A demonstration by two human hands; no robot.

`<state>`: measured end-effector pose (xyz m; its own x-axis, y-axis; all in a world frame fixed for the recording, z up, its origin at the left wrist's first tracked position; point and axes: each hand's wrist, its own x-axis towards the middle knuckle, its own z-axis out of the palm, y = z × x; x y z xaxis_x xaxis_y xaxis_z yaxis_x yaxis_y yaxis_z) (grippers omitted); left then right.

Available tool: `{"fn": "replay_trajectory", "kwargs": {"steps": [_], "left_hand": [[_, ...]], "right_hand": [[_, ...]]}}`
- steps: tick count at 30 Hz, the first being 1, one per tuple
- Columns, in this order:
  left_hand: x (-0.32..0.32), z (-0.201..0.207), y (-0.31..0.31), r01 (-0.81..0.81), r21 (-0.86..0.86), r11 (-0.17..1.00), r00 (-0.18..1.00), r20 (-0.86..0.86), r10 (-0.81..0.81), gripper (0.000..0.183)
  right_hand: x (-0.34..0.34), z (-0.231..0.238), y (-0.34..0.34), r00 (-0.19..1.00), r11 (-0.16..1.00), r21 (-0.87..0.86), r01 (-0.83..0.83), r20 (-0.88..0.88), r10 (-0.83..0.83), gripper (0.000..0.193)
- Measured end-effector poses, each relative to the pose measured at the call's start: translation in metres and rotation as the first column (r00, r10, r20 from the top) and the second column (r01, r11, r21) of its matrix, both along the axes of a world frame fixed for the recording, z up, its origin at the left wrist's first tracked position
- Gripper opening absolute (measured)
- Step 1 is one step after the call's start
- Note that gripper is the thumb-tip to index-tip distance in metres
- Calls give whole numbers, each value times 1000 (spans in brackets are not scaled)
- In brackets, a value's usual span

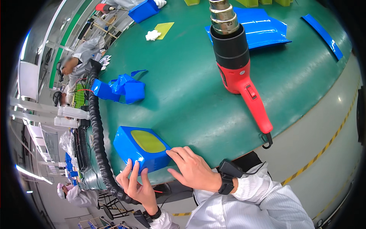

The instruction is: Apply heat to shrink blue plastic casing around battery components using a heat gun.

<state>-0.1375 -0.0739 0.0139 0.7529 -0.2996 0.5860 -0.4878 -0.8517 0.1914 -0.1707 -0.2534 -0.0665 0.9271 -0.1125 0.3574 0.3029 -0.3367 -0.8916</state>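
A block-shaped pack (126,139) in shiny blue shrink film lies near the table's front edge. A rounded opening in the film shows a yellow-green surface beneath. The spread fingers of my left hand (139,187) touch the pack's near side at its lower left. From the right, my right hand (192,168) rests fingertips on the pack's right corner, thumb held apart. Neither hand is wrapped round it. Beyond them, a red heat gun (253,103) with a black collar and metal nozzle points away.
A black corrugated hose (97,133) runs along the table's left edge. Crumpled blue film pieces (129,89) lie beyond the pack. Farther back are a yellow-green sheet (165,29), a white wad (153,35), a flat blue wrap (263,28) and a blue strip (324,36). Other people work at left.
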Motion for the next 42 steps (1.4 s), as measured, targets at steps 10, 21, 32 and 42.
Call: {"fn": "replay_trajectory", "kwargs": {"steps": [10,21,32,42], "left_hand": [[14,-21,-15,62,-126,990,992,115,-47,38],[21,-12,-37,78,16,997,983,168,-80,33],[39,-6,-75,66,-10,998,983,174,-63,39],[35,38,-43,278,-269,922,906,-244,-345,28]], "right_hand": [[4,2,-9,990,985,155,-73,128,53,61],[0,8,-9,981,983,178,-46,-180,78,64],[-38,75,-157,660,655,-125,745,281,-697,31],[-9,11,-210,895,710,661,243,-434,98,55]]}}
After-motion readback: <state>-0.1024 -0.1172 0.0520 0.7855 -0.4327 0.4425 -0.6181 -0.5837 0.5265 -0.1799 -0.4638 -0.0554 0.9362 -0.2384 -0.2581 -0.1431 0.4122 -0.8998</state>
